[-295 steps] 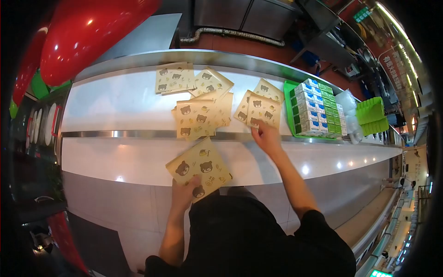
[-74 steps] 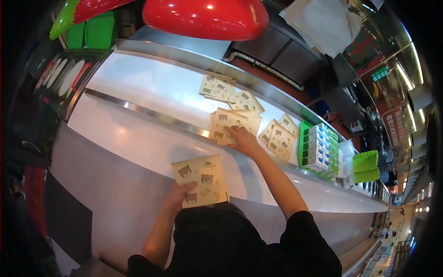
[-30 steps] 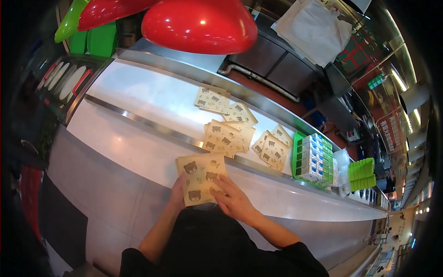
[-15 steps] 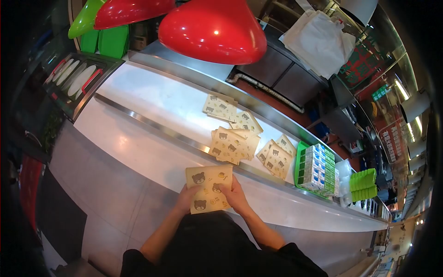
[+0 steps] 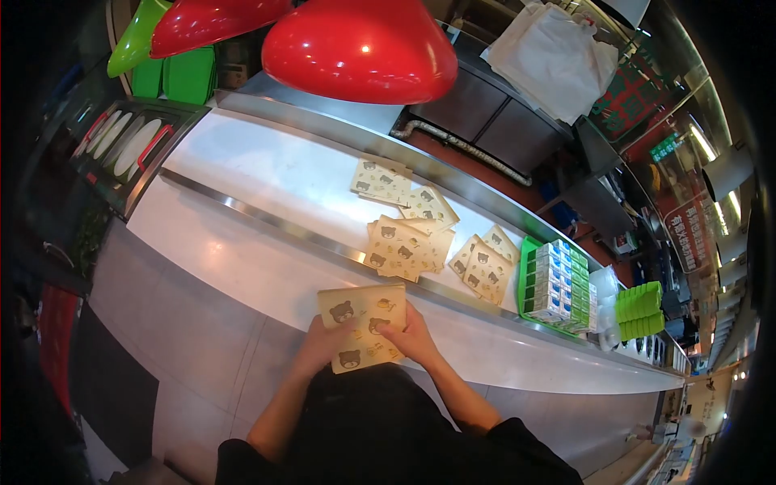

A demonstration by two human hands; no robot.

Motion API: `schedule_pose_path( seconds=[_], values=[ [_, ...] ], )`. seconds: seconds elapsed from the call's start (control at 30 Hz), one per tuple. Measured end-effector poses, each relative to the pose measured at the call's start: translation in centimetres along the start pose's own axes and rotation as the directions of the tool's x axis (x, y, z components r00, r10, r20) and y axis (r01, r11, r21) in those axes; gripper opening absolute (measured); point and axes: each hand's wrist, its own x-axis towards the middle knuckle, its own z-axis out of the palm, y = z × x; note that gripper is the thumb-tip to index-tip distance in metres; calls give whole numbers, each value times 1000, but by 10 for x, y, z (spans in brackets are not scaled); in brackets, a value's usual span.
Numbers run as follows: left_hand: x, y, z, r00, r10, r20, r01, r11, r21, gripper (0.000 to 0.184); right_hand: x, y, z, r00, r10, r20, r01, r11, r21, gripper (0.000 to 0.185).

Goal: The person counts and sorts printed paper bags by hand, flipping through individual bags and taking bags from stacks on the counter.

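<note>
A tan stack of paper bags [image 5: 362,304], printed with brown bears, is held close in front of my body. My left hand [image 5: 322,346] grips its left side, with the thumb across the front. On the right edge my right hand [image 5: 415,335] is closed the same way, thumb on the printed face. The fingers behind the stack are hidden. Beyond it, more bear-print bags lie in loose overlapping piles on the white counter: a near pile [image 5: 398,247], a far pile [image 5: 380,179], a middle one [image 5: 430,208] and a right-hand group [image 5: 487,273].
Right of the piles stands a green tray [image 5: 527,271] of small cartons [image 5: 558,283], then stacked green baskets [image 5: 638,311]. Red lampshades [image 5: 360,52] hang low over the counter [image 5: 250,174]. At far left, white plates [image 5: 133,145] sit in a rack; a white plastic bag [image 5: 554,61] is at the back.
The held stack has tilted slightly and shifted a little left as both hands keep hold of it. The view has moved slightly; the piles on the counter look unchanged.
</note>
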Motion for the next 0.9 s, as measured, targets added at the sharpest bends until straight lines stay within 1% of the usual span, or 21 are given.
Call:
schedule_pose_path(
  seconds=[0.03,0.1,0.13,0.2,0.27,0.3,0.33,0.37,0.43,0.47,0.53,0.57,0.63,0.67,0.7,0.73,0.77,0.8,0.87,0.9],
  values=[
    [1,-3,1,1000,-1,-1,1,1000,1,26,-2,2,0,999,6,-40,-7,999,-40,42],
    [5,-16,2,984,177,-13,-177,984,-25,25,-5,2,-1,999,4,-48,-5,1000,-13,41],
    [7,-20,2,984,176,-10,-176,984,-22,25,-6,2,-1,998,2,-57,-1,1000,13,39],
    [8,-23,1,987,158,38,-151,978,-143,25,-8,4,-2,997,19,-81,-17,999,28,37],
    [5,-24,7,989,149,18,-145,978,-151,25,-9,9,-1,994,36,-103,-32,998,45,36],
    [4,-23,9,990,141,-5,-140,977,-161,25,-10,14,2,992,33,-126,-22,996,89,36],
    [4,-25,9,990,140,0,-138,978,-157,25,-11,18,4,988,30,-148,-10,991,132,37],
    [5,-26,8,991,134,12,-130,981,-146,24,-12,21,2,988,27,-153,-6,991,132,37],
    [7,-27,8,991,127,32,-122,984,-131,23,-14,24,-5,995,20,-99,-9,994,110,39],
    [7,-27,8,990,137,26,-132,979,-152,23,-16,24,-8,994,20,-109,-8,994,111,39],
    [7,-28,10,989,147,33,-140,975,-172,22,-19,22,-14,999,-7,-38,16,965,261,45],
    [7,-29,11,988,150,22,-144,976,-164,21,-21,22,-12,999,-7,-52,20,965,260,45],
    [6,-34,12,988,152,34,-145,977,-157,21,-23,25,-8,997,-18,-72,29,988,152,49],
    [6,-35,9,986,166,31,-161,980,-118,21,-24,23,-10,995,-25,-97,38,989,144,49],
    [7,-35,8,983,183,28,-180,980,-80,21,-24,20,-13,996,-83,-30,85,994,74,50],
    [8,-33,6,981,185,50,-181,980,-80,21,-24,16,-16,990,-131,44,131,991,8,50],
    [7,-31,3,974,217,71,-211,974,-80,21,-26,11,-23,993,-73,91,71,997,23,48],
    [6,-28,2,965,248,87,-241,967,-80,22,-22,6,-30,994,-76,81,75,997,23,48],
    [3,-21,4,967,230,107,-221,971,-91,21,-16,1,-39,997,71,35,-77,971,228,47],
    [1,-20,5,970,211,119,-199,974,-106,20,-14,1,-26,999,10,-53,5,963,269,39]
  ],
)
